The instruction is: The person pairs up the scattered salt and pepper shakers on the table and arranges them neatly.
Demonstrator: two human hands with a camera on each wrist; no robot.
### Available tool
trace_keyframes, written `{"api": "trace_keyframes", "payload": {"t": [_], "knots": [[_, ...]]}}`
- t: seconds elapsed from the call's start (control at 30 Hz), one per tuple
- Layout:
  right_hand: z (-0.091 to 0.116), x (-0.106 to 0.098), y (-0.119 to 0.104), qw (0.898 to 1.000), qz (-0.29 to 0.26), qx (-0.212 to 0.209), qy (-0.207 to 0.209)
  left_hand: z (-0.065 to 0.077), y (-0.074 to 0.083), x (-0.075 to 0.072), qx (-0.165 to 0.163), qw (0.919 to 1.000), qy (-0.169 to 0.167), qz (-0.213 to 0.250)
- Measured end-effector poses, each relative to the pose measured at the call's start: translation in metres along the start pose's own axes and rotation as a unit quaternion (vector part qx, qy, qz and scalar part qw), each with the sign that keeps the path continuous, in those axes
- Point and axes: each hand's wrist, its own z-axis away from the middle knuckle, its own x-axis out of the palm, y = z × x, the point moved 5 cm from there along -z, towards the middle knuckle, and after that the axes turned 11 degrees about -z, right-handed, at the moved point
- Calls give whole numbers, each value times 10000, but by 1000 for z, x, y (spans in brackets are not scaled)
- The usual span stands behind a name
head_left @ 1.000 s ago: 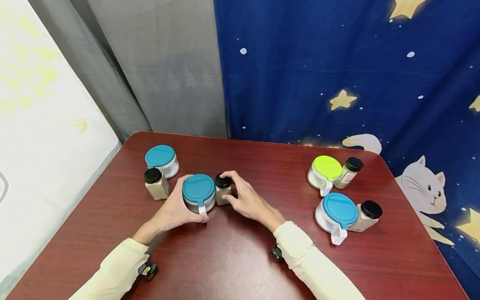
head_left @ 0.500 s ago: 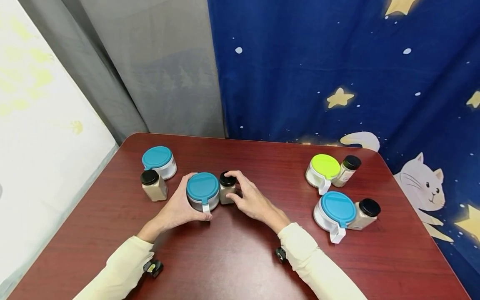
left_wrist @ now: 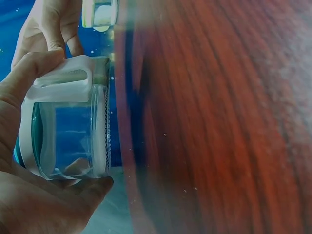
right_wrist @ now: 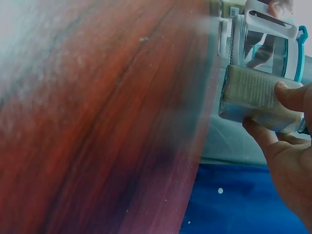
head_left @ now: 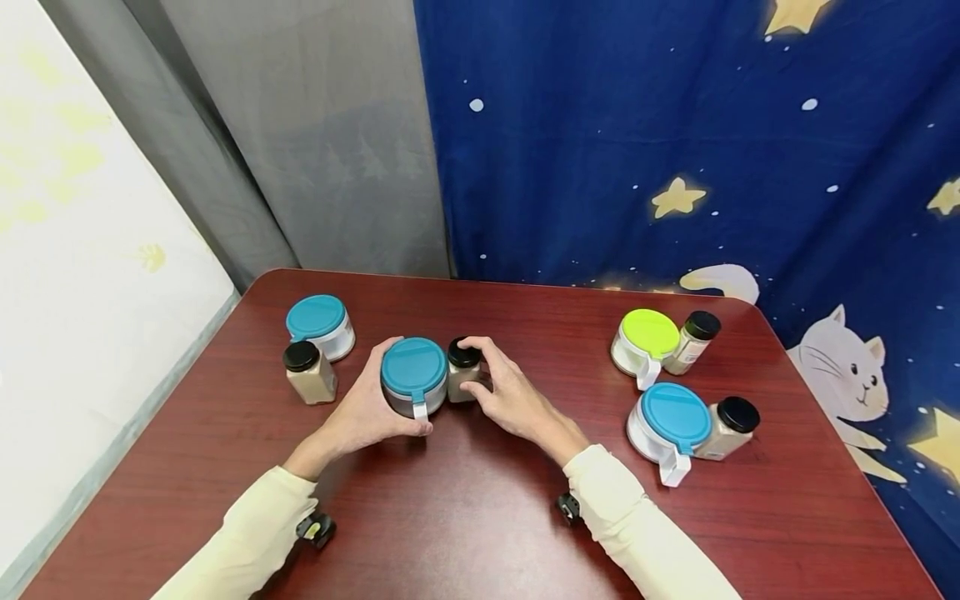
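Observation:
My left hand (head_left: 367,408) grips a clear round seasoning jar (head_left: 414,367) with a blue lid and white handle, fingers round its far side and thumb at the handle. In the left wrist view the curtain shows between the base of this jar (left_wrist: 73,126) and the table, so it is held up. Right beside it, my right hand (head_left: 517,404) holds a square spice bottle (head_left: 461,385) with a black cap, thumb on one side and fingers on the other. The right wrist view shows beige contents in this bottle (right_wrist: 253,95), also raised, its side against the jar.
Another blue-lidded jar (head_left: 321,321) and a square black-capped bottle (head_left: 311,379) stand at the left. On the right are a green-lidded jar (head_left: 648,337), a slim bottle (head_left: 693,342), a blue-lidded jar (head_left: 675,421) and a square bottle (head_left: 727,429). Curtains hang behind the table (head_left: 480,517).
Both hands have moved slightly right and away from me, carrying the round jar and the spice bottle side by side. The other jars and bottles stay where they were.

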Motion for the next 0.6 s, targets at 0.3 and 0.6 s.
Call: {"api": "trace_keyframes", "payload": {"t": [0.3, 0.6], "knots": [[3, -8, 0, 10000, -7, -21, 19, -5, 10, 2, -26, 10000, -37, -84], [7, -18, -2, 9996, -77, -81, 273, -16, 16, 6, 29, 10000, 33, 79]]}}
